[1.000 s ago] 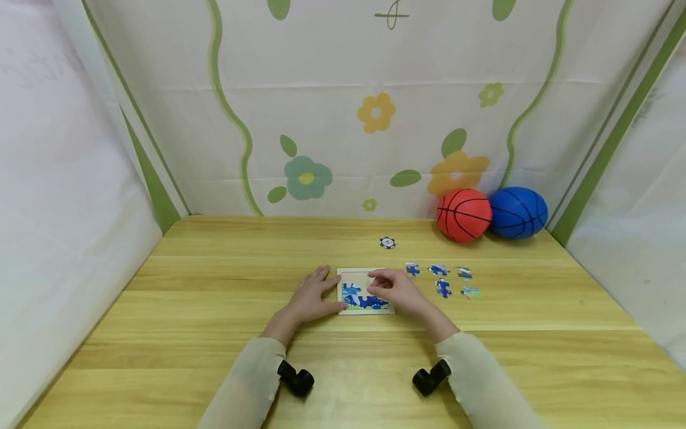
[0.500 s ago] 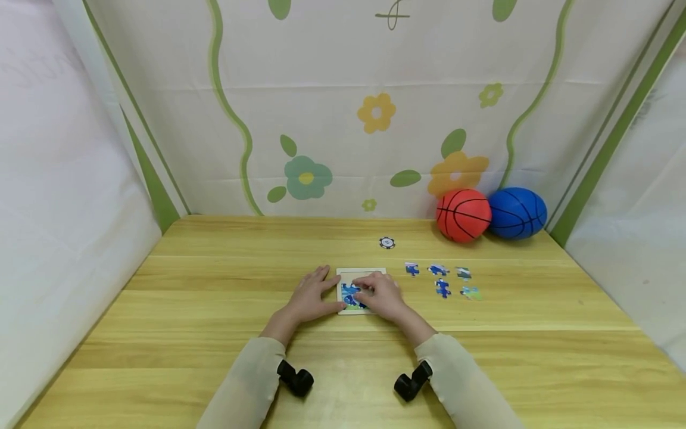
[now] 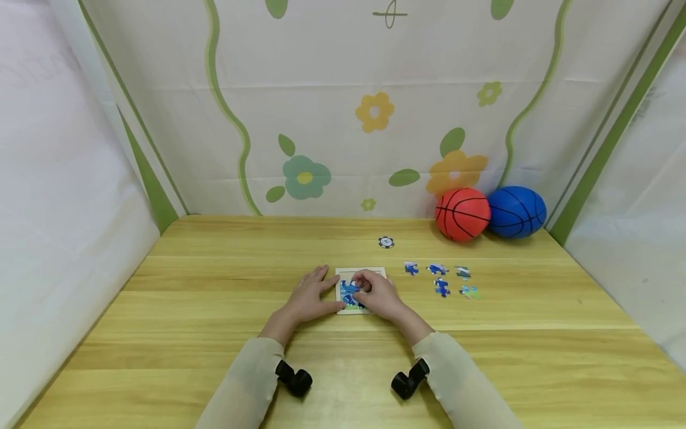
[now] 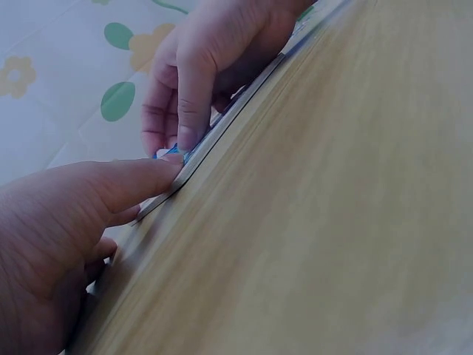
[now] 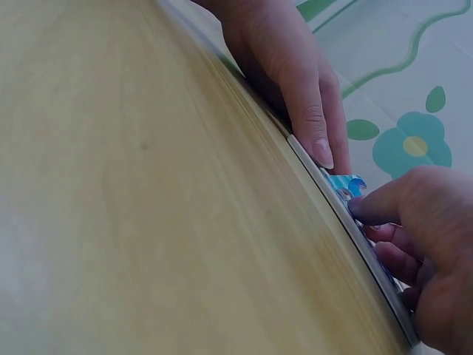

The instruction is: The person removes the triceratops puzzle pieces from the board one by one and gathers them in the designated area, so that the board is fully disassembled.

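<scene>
A small jigsaw puzzle tray (image 3: 370, 270) with a pale rim lies on the table, partly filled with blue and green pieces. My left hand (image 3: 309, 298) rests at its left side, fingers spread, thumb at the lower left corner. Over the tray, my right hand (image 3: 379, 296) pinches a blue puzzle piece (image 5: 347, 183) between thumb and fingers. That piece stands tilted up from the tray in the right wrist view. The right hand covers the right part of the tray.
Right of the tray lie several loose puzzle pieces (image 3: 442, 287). Behind it is a round black-and-white chip (image 3: 386, 242). A red ball (image 3: 463, 214) and a blue ball (image 3: 517, 212) sit at the back right, before a flowered cloth wall (image 3: 332, 131).
My right hand has moved left across the tray to the blue pieces, then shifted only slightly over the last half second. The left hand has stayed in place.
</scene>
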### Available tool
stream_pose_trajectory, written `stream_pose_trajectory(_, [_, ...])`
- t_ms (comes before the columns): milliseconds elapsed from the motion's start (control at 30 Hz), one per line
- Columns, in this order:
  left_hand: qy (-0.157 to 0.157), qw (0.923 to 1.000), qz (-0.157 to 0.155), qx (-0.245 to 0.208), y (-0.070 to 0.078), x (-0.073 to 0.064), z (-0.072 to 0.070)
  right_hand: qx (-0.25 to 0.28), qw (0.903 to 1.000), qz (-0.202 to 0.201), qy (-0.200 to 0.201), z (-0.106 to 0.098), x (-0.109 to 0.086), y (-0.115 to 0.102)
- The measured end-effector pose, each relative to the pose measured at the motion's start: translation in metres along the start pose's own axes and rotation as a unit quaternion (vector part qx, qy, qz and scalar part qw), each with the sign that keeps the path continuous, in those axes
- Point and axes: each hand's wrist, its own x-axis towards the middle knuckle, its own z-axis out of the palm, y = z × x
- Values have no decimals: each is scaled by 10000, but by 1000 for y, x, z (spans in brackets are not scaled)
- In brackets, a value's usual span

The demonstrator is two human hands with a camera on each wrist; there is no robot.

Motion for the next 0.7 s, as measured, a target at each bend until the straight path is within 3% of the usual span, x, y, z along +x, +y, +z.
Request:
stream_pose_trajectory(133, [8,10000,-3,-67,1,0,-1,167,9998,104,-13,0,0,0])
stream_pose_trajectory(400, [21,9999,39,-90,3,-2,-2,7,9999,122,37,0,-1,-3])
stream_pose_trajectory(567, [38,9999,49,-86,3,-3,-3,413,9990,165,-87,-7,-1,-3])
stream_pose_trajectory(700, [40,10000,51,-42,2,-2,-2,850,9960,261,-89,-24,-5,2])
